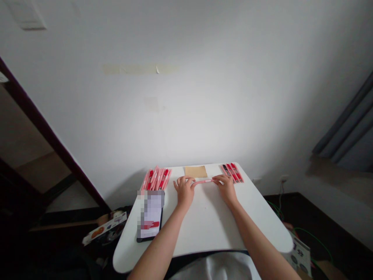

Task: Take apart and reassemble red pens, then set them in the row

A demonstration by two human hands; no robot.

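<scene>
My left hand (185, 190) and my right hand (226, 188) are above the far half of the white table. Between them stretches a thin pink strip (203, 181) with a pale patch, its ends pinched in my fingers. It resembles the pink wrappers around the pens, but its exact kind is not clear. Left of my left hand lies a pile of pens in pink wrappers (156, 179). By my right hand rests a row of red and black pens (232, 172), also with pink wrapping.
A tan piece of card or paper (196, 171) lies at the table's (210, 225) far edge. Near the left side is a tablet (151, 216) with a partly blurred screen. A wall (204, 97) rises behind. Boxes and green cables (278, 210) are on the floor.
</scene>
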